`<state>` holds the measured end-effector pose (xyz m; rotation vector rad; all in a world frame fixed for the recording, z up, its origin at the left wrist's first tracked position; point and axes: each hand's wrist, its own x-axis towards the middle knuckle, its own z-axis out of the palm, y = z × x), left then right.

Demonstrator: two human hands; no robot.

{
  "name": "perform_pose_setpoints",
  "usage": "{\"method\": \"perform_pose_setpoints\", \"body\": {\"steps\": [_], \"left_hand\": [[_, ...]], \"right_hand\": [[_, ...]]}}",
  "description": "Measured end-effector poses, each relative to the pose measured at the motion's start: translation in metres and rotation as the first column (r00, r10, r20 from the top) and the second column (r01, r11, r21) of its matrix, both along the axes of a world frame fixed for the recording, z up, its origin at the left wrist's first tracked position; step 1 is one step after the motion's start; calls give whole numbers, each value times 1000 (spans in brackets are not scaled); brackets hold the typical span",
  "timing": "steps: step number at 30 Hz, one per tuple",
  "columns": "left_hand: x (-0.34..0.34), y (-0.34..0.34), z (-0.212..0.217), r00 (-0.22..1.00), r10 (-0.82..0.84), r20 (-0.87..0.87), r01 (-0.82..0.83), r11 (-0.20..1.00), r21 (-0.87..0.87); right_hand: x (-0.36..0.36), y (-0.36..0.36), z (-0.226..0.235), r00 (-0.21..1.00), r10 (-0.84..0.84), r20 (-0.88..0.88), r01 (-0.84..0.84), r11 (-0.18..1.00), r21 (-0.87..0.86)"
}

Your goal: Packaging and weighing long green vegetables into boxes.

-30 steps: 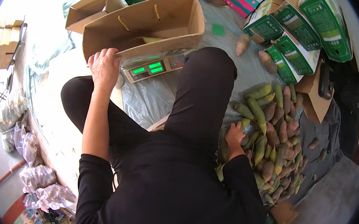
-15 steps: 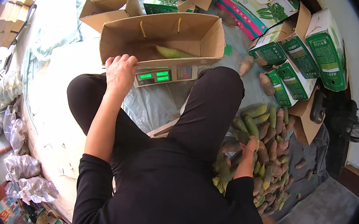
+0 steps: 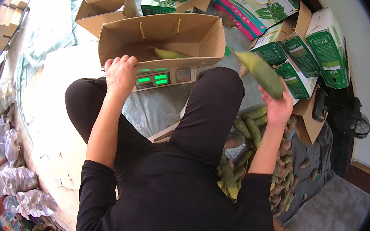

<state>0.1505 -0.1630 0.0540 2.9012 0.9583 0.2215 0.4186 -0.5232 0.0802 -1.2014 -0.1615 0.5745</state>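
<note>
My right hand [image 3: 279, 103] is closed round one end of a large green radish [image 3: 261, 71], raised over the right side; its pale tip points up and left. My left hand [image 3: 120, 75] grips the near left rim of an open cardboard box [image 3: 195, 64], fingers over its edge. Inside that box lies another green radish [image 3: 169, 54]. The box rests on a digital scale [image 3: 166, 80] with lit green displays, in front of my knees. Below my right forearm spreads a heap of green radishes [image 3: 252, 128] and brownish roots [image 3: 281, 173].
Green-and-white cartons [image 3: 329, 49] stand at the far right, beside a pink-edged carton [image 3: 238, 15]. A small open box [image 3: 108, 10] sits behind the scale. A black fan [image 3: 353, 124] is at the right wall. Filled plastic bags [image 3: 20, 177] line the left.
My right hand has lifted a green radish from the heap, up and away from my body. The left hand stays on the box rim. The whole view has shifted slightly.
</note>
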Motion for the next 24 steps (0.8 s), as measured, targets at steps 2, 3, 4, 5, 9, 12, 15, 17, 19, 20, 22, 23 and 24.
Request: {"method": "perform_pose_setpoints", "body": {"steps": [2, 3, 4, 5, 9, 12, 15, 17, 19, 20, 22, 23, 24], "left_hand": [[-1, 0, -1, 1000, -6, 11, 6, 1000, 2], [0, 1, -2, 1000, -10, 19, 10, 1000, 4], [1, 2, -3, 1000, -23, 16, 23, 1000, 3], [1, 3, -5, 999, -22, 37, 21, 1000, 9], [0, 5, -6, 998, -37, 41, 36, 999, 38], [3, 4, -5, 999, -48, 19, 47, 998, 37], [5, 2, -4, 999, -47, 10, 46, 998, 49], [6, 0, -5, 997, -73, -4, 73, 997, 40], [9, 1, -9, 998, -60, 7, 60, 996, 70], [11, 0, -10, 997, -75, 2, 75, 995, 64], [12, 0, -12, 997, -73, 8, 72, 995, 74], [10, 2, -12, 998, -69, -9, 70, 995, 70], [9, 2, -12, 997, -75, -18, 76, 995, 71]], "right_hand": [[6, 39, 23, 995, 102, 3, -102, 994, 45], [7, 57, 31, 985, 170, 1, -169, 982, 84], [9, 76, 35, 972, 236, 0, -234, 964, 125], [10, 96, 38, 953, 303, -6, -300, 946, 121], [11, 140, 7, 935, 352, 38, -350, 935, -63], [12, 120, -21, 969, 241, 52, -230, 960, -160], [13, 76, -62, 976, 166, 145, -71, 860, -504], [12, 33, -104, 981, 161, 109, -42, 723, -689], [-1, -17, -149, 985, 122, 125, 20, 633, -774], [-7, -47, -177, 956, 208, 209, 73, 521, -851], [-26, -99, -226, 917, 326, 230, 118, 328, -937], [-39, -117, -242, 919, 347, 187, 99, 255, -962], [-51, -133, -256, 922, 342, 180, 93, 256, -962]]}}
